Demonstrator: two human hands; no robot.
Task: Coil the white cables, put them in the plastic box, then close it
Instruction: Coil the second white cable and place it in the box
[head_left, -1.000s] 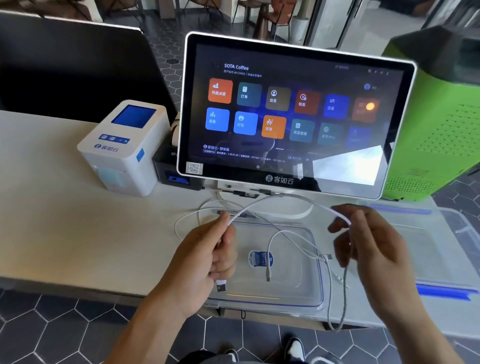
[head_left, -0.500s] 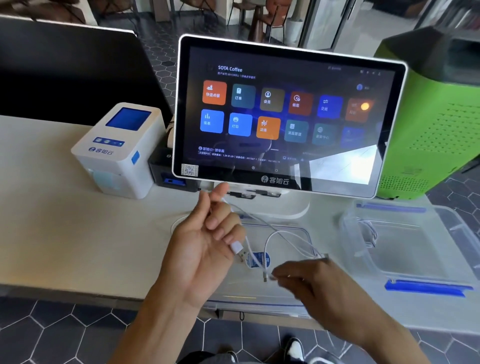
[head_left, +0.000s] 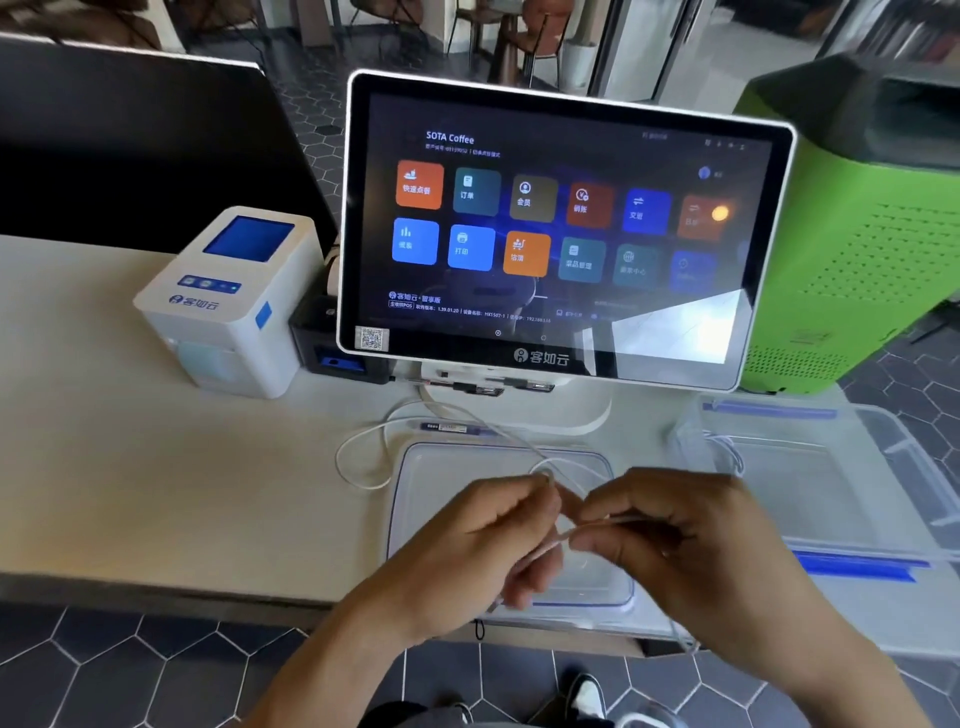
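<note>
Pinching the white cable (head_left: 563, 538) over the lid (head_left: 415, 499), left hand (head_left: 467, 551) and right hand (head_left: 691, 545) almost touch; slack trails toward eleven o'clock, and the plastic box (head_left: 904, 499) sits at three o'clock, nearer the right hand.

We see a touchscreen terminal (head_left: 561, 234) standing on the pale counter (head_left: 130, 467), its screen lit with coloured tiles (orange, blue, teal). Just to its left sits a white receipt printer (head_left: 228, 306), with a small black box (head_left: 332, 343) between them. A green machine (head_left: 857, 249) stands at the right, beside the terminal.
</note>
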